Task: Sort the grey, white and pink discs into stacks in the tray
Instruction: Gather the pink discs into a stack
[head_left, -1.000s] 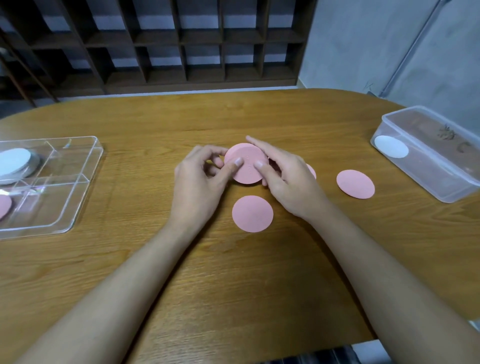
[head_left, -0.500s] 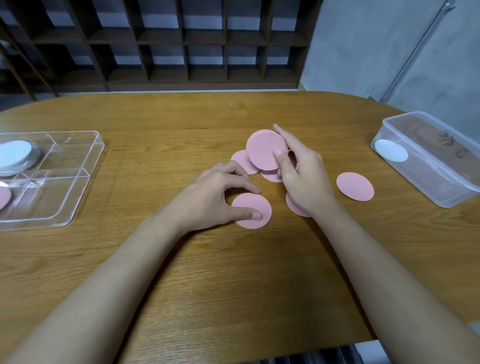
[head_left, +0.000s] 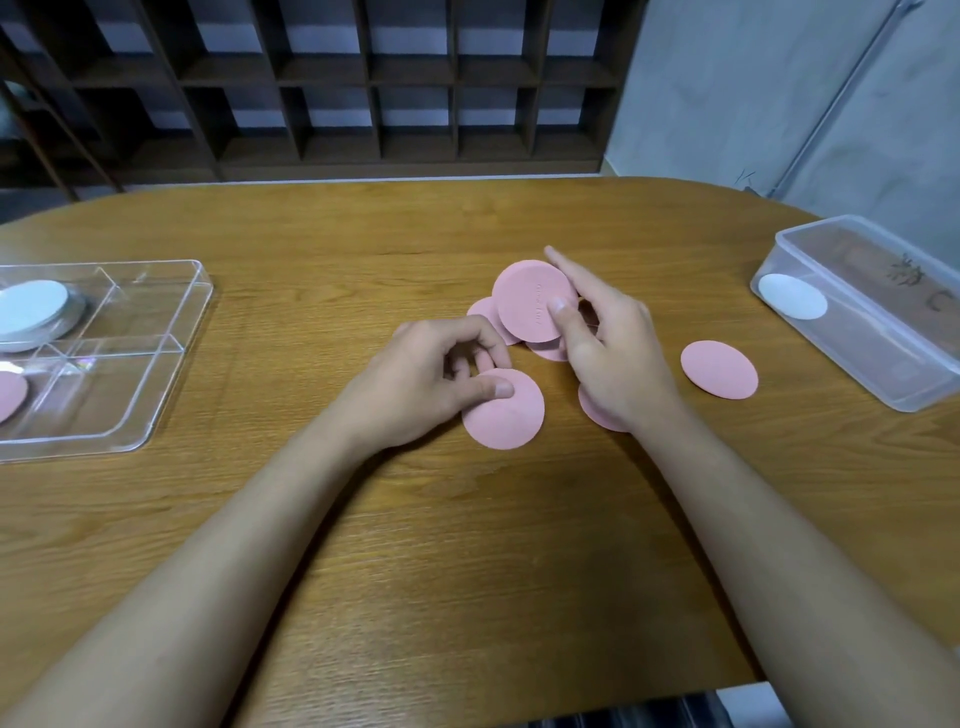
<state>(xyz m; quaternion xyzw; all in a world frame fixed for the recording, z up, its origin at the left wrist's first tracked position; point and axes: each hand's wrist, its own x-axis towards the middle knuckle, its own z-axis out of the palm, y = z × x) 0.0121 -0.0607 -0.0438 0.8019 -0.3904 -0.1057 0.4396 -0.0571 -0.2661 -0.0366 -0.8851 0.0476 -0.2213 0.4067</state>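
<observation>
Second pink is claimed.
Raised round pink disc (head_left: 530, 304) is pinched by right hand (head_left: 615, 358) alone; flat pink disc (head_left: 511, 421), now by left hand (head_left: 426, 382).

The left hand (head_left: 431, 384) comes in from seven o'clock on a bare forearm. Its fingers are curled and its thumb presses on the flat-lying round pink disc (head_left: 506, 418) at its four o'clock. The right hand (head_left: 618, 358), entering from five o'clock, pinches the raised round pink disc (head_left: 530, 299) at its eleven o'clock, thumb on its face, index finger straight behind.
</observation>
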